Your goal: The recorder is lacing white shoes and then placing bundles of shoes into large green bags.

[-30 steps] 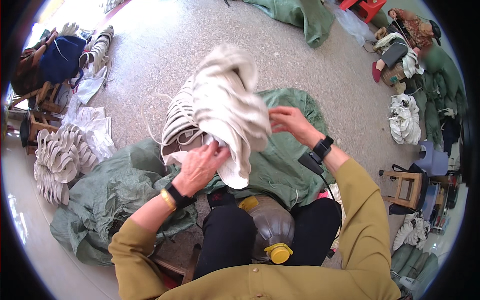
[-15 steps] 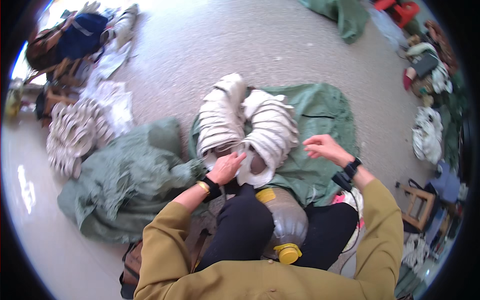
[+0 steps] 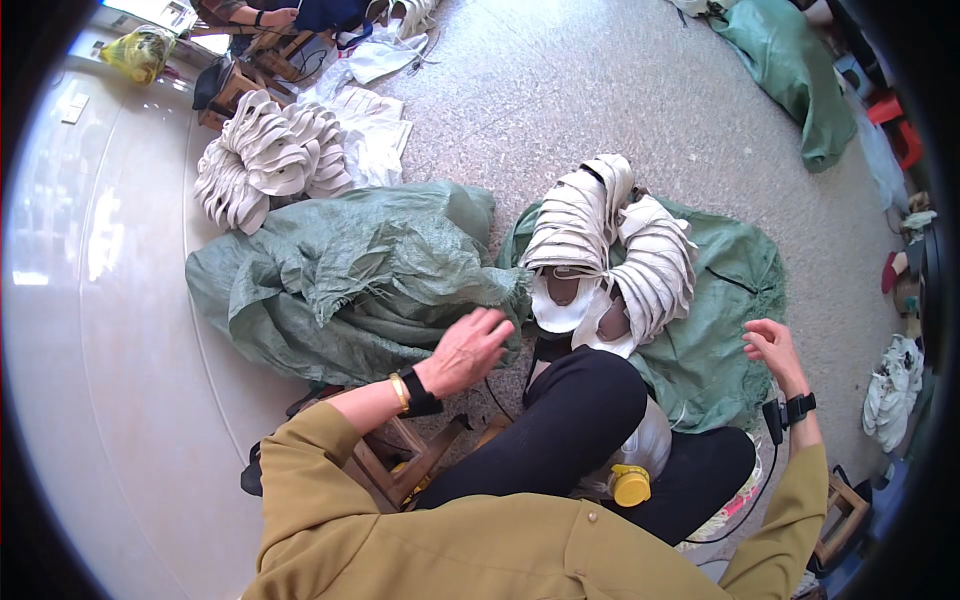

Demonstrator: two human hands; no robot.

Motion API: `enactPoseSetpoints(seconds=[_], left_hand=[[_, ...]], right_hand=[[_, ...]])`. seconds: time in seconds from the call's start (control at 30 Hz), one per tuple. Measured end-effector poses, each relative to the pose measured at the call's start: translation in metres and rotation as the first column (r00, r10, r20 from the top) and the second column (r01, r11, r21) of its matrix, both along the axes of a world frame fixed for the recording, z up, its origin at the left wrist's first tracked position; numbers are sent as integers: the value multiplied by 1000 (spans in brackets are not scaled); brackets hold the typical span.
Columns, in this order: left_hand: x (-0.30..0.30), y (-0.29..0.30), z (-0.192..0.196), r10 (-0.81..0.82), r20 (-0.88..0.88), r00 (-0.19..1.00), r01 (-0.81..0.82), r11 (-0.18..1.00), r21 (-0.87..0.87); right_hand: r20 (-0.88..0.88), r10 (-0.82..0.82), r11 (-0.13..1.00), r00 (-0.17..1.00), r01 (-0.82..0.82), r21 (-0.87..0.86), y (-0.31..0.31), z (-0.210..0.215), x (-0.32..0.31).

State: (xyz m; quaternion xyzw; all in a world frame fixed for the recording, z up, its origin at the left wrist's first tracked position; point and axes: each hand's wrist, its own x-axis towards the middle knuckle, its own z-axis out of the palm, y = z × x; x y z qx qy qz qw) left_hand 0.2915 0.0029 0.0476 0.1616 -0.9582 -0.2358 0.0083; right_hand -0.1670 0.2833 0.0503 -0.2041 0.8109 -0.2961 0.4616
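Two curved stacks of nested white shoe uppers lie side by side in front of my knees: the left stack (image 3: 572, 228) and the right stack (image 3: 657, 262). Brown lining shows in their near ends. Both rest on a flat green woven sack (image 3: 735, 330). My left hand (image 3: 467, 352) hovers at the near edge of a bulging green sack (image 3: 350, 270), fingers extended and holding nothing; contact with the sack cannot be told. To the right, my right hand (image 3: 773, 350) is raised over the flat sack's edge, its fingers loosely bent and apart, with nothing in them.
A large clear bottle (image 3: 632, 480) with a yellow cap sits between my legs. More pale shoe pieces (image 3: 275, 155) are heaped at the far left, near another person's arm (image 3: 245, 14). A wooden stool (image 3: 395, 460) is beside my left leg. Another green sack (image 3: 790, 80) lies far right.
My view has swung left. My left hand has come away from the near ends of the stacks toward the bulging sack. My right hand has moved farther right of the stacks.
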Motion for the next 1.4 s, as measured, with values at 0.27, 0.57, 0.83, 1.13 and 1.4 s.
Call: enactPoseSetpoints(seconds=[0.27,0.57,0.83,1.13,1.4], left_hand=[[10,-91,11,310,-147,939,-335,923,-192],[75,-227,-92,304,46,952,-270,897,-351],[35,-322,11,334,7,943,-292,834,-469],[40,-437,95,882,56,469,-729,422,-539],[63,-333,18,512,355,782,-492,857,-153]], right_hand=[[-27,-102,994,994,103,35,47,28,-4],[-1,-182,980,983,181,83,65,33,15],[-19,-188,977,982,189,98,67,45,9],[-47,-241,961,969,245,125,70,33,-5],[4,-190,973,982,188,132,55,34,16]])
